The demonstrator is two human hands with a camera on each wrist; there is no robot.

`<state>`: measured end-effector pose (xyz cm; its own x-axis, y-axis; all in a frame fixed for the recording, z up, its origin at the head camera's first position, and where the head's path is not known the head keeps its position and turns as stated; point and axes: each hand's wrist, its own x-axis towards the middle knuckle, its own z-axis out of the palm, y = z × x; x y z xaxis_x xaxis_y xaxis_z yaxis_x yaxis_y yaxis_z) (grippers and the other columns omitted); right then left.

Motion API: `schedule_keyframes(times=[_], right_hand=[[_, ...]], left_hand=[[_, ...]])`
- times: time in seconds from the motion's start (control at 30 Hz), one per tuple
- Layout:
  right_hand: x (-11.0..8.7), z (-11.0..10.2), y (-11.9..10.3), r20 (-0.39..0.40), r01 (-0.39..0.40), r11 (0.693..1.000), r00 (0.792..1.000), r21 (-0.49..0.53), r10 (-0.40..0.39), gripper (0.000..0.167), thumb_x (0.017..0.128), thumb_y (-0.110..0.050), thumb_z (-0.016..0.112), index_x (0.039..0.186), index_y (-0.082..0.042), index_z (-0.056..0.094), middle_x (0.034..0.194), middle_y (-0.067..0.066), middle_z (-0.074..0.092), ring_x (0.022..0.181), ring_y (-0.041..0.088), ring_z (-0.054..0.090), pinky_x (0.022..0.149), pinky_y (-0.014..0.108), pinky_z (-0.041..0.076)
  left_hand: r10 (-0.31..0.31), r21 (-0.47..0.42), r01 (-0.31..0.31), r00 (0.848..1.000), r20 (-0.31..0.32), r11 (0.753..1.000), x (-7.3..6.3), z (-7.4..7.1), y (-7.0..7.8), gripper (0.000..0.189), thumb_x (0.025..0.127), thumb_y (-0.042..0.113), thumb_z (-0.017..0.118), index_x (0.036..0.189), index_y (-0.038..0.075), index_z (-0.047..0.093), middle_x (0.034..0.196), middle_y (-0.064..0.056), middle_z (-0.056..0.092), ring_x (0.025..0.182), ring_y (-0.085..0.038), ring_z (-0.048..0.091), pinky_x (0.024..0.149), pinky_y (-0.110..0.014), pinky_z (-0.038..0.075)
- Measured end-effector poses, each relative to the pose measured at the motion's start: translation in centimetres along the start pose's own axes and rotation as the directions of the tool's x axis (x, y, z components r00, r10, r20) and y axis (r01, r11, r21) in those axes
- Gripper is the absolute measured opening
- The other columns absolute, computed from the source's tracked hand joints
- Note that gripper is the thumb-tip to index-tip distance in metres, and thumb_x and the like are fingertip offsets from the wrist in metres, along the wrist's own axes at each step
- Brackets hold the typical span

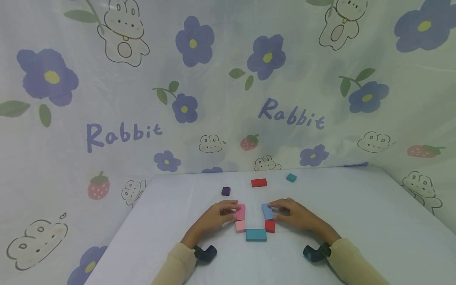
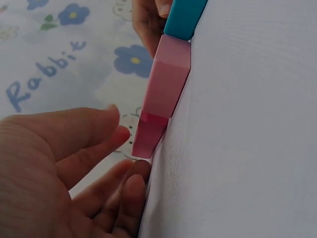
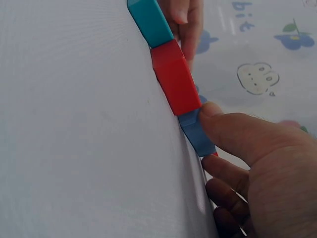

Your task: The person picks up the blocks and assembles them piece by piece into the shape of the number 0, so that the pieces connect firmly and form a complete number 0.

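My left hand [image 1: 215, 215] is at a hot pink block [image 1: 240, 212]; in the left wrist view the thumb stands slightly apart from that block [image 2: 150, 135], with fingertips close to its far end. My right hand [image 1: 293, 213] pinches a light blue block [image 1: 267, 211] between thumb and fingers. In the right wrist view the thumb lies at the near end of the blue block [image 3: 196, 131]. A light pink block [image 1: 240, 226] adjoins the hot pink one, and a red block [image 1: 270, 226] adjoins the blue one. Between their near ends lies a teal block [image 1: 256, 235], forming a U shape.
Farther back on the white tabletop [image 1: 171, 209] lie a dark purple block [image 1: 226, 191], a long red block [image 1: 259, 183] and a small teal block [image 1: 291, 177]. A patterned cloth [image 1: 221, 99] hangs behind. Each wrist wears a dark camera [image 1: 206, 253].
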<state>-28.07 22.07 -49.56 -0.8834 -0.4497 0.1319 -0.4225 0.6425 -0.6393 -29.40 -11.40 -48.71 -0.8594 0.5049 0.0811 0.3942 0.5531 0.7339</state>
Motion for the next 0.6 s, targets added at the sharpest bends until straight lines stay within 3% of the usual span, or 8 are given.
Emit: schedule_keyframes(times=[0.13,0.33,0.43,0.53,0.6], right_hand=[[-0.1,-0.1,0.1,0.002,0.004,1.0,1.0,0.002,-0.004,0.046,0.092,-0.046,0.069,0.134,-0.029,0.063,0.135,-0.006,0.062,0.115,0.016,0.057,0.096,0.037,0.053],[-0.1,-0.1,0.4,0.007,0.012,1.0,1.0,-0.007,-0.012,0.044,0.093,-0.046,0.066,0.134,-0.029,0.062,0.136,-0.006,0.062,0.115,0.016,0.057,0.096,0.035,0.053],[-0.1,-0.2,0.4,0.003,0.021,1.0,1.0,-0.011,-0.021,0.043,0.094,-0.045,0.066,0.134,-0.029,0.063,0.135,-0.006,0.062,0.114,0.016,0.057,0.095,0.033,0.053],[-0.1,-0.2,0.4,0.002,0.035,0.999,0.999,0.003,-0.035,0.044,0.094,-0.044,0.067,0.134,-0.027,0.063,0.135,-0.006,0.062,0.114,0.016,0.057,0.095,0.032,0.053],[-0.1,-0.1,0.4,0.003,0.036,0.999,0.999,0.01,-0.037,0.044,0.094,-0.045,0.066,0.134,-0.028,0.062,0.135,-0.006,0.062,0.114,0.016,0.057,0.095,0.032,0.053]], left_hand=[[0.02,-0.026,-0.021,0.999,-0.048,0.999,0.0,0.0,0.0,0.032,0.1,0.029,0.059,0.13,0.022,0.067,0.145,-0.003,0.056,0.12,-0.024,0.062,0.102,-0.046,0.052],[-0.049,-0.094,0.032,0.981,-0.189,0.995,0.2,-0.1,-0.1,0.023,0.102,0.025,0.058,0.12,0.02,0.07,0.119,-0.003,0.068,0.093,-0.017,0.065,0.079,-0.026,0.054],[-0.107,-0.101,0.081,0.952,-0.288,0.992,0.4,-0.5,-0.2,0.018,0.101,0.025,0.059,0.113,0.02,0.072,0.113,-0.001,0.069,0.094,-0.015,0.062,0.076,-0.021,0.053],[-0.17,-0.116,0.135,0.907,-0.386,0.984,0.6,-1.4,-0.7,0.015,0.099,0.023,0.061,0.109,0.018,0.072,0.112,-0.002,0.068,0.099,-0.016,0.062,0.076,-0.023,0.054],[-0.217,-0.131,0.178,0.884,-0.414,0.975,0.8,-2.2,-1.0,0.016,0.098,0.021,0.063,0.11,0.016,0.072,0.113,-0.003,0.068,0.1,-0.019,0.063,0.075,-0.027,0.055]])
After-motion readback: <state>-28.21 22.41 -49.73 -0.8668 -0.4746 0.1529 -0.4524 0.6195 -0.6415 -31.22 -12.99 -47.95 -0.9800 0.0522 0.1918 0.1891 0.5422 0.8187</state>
